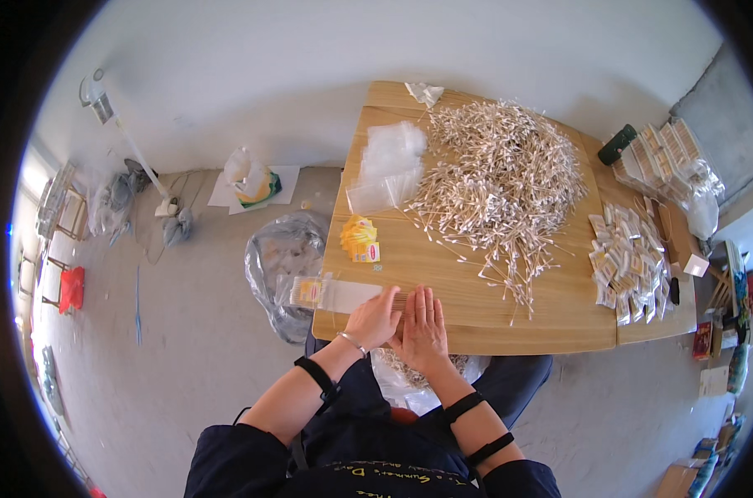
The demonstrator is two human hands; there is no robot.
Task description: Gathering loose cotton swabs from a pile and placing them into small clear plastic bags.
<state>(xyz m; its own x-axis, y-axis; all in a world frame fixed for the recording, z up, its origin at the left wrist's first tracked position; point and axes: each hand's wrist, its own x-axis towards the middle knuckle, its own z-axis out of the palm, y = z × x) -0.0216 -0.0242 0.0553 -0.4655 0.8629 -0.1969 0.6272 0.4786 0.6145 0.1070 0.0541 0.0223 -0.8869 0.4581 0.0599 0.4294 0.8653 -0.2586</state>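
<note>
At the table's near edge my left hand (374, 318) and my right hand (421, 329) come together around a row of cotton swabs (402, 302), whose thin brown sticks show between them. My left fingers curl at one side of the row. The right fingers lie straight and close together against its other side; both thumbs are partly hidden. Beside my left hand is a flat white sheet (351, 296). Left of that, a clear bag of swabs (307, 290) with a yellow label reaches the table edge. Yellow printed cards (360, 238) are fanned out just beyond.
A large heap of loose swabs (509, 183) covers the wooden table's (476, 336) far middle. Empty clear bags (389, 166) lie left of it, and filled packs (632, 261) pile up at right. A plastic sack (285, 266) stands on the floor at left; another bag of swabs (409, 378) is below my hands.
</note>
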